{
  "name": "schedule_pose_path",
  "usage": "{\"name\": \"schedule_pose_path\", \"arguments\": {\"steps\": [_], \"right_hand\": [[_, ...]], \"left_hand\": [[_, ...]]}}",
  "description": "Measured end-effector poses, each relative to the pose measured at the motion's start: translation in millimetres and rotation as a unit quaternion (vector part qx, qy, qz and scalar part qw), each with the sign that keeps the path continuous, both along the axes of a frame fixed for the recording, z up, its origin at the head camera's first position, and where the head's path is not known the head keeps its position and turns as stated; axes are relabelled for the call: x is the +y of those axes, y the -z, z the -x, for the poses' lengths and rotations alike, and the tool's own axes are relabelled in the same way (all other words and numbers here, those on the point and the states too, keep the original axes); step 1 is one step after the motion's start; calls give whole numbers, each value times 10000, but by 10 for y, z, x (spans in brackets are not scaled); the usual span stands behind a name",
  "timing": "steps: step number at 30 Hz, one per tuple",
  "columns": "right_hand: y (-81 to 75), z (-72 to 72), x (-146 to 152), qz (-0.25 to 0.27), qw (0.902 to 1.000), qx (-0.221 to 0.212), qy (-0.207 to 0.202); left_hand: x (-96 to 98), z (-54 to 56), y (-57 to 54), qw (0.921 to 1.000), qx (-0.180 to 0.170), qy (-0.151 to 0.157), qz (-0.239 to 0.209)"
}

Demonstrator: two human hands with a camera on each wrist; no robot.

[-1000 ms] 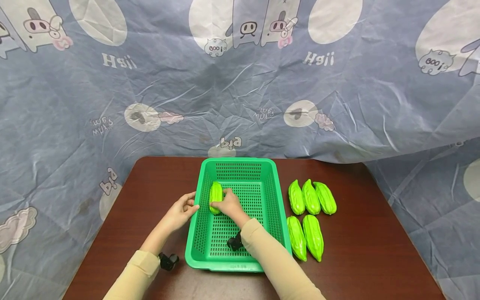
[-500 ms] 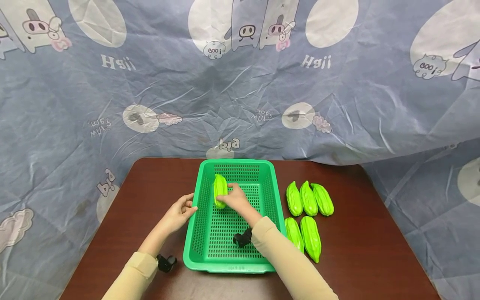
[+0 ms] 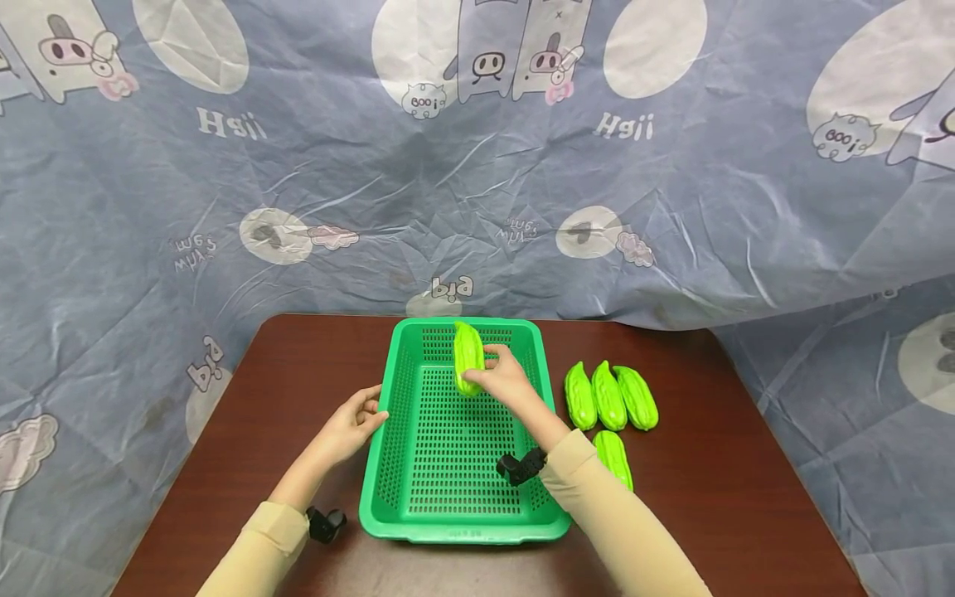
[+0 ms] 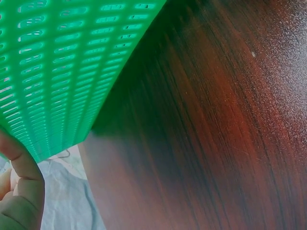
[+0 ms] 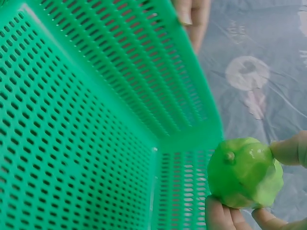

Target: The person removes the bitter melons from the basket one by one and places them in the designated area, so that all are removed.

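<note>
My right hand point(image 3: 507, 380) holds a bright green, ridged bitter melon point(image 3: 467, 356) between thumb and fingers, raised over the back part of a green perforated plastic basket point(image 3: 466, 533). In the right wrist view the bitter melon point(image 5: 244, 175) shows end-on, gripped from both sides. At the basket's left side, my left hand point(image 3: 351, 427) touches the rim from outside, its fingers loosely bent and its thumb at the edge. The left wrist view shows part of that hand point(image 4: 24, 187) beside the basket's outer wall point(image 4: 62, 72).
Right of the basket, three bitter melons point(image 3: 610, 398) lie in a back row. In front of them another bitter melon point(image 3: 613, 456) is partly covered by the right sleeve point(image 3: 619, 514). The brown table point(image 3: 731, 464) ends against a patterned blue-grey cloth point(image 3: 477, 191).
My right hand has lifted the bitter melon off the basket's left side and carried it up and to the right. The left hand stays at the left rim.
</note>
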State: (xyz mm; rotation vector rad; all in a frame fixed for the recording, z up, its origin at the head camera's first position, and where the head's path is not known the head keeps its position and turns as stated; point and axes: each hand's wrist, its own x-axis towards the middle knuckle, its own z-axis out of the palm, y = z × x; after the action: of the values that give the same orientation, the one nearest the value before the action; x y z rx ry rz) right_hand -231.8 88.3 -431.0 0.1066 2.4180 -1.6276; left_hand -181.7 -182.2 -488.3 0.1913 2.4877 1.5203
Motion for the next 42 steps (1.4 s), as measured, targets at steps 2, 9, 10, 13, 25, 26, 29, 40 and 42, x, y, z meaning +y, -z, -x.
{"name": "schedule_pose_path", "arguments": {"steps": [2,9,10,13,25,26,29,40,42], "right_hand": [[-56,-22,84,69,10000,19,36],[-235,-114,433,217,9996,89,136],[-254,-129,486,188,9996,102,164],[-294,-170,647,224,9995,138,190],[-385,-374,1224,220,9987,334,325],[-391,-395,1272,174,9987,333,339],[-397,-463,1415,55,9986,307,424],[-219,-761,1912,-423,9973,-58,601],[-172,-821,1989,-469,9970,-102,610]], "left_hand": [[1,4,4,10000,-25,-16,21],[-3,8,-1,9999,-42,-23,129],[-4,7,-1,9999,-30,-20,136],[-6,10,4,9999,-22,-9,150],[-8,16,14,9999,-12,-4,152],[-7,16,13,9999,-5,-4,154],[-6,11,8,9999,6,2,152],[-20,4,20,9999,-11,73,113],[-18,9,21,9999,-9,71,120]]}}
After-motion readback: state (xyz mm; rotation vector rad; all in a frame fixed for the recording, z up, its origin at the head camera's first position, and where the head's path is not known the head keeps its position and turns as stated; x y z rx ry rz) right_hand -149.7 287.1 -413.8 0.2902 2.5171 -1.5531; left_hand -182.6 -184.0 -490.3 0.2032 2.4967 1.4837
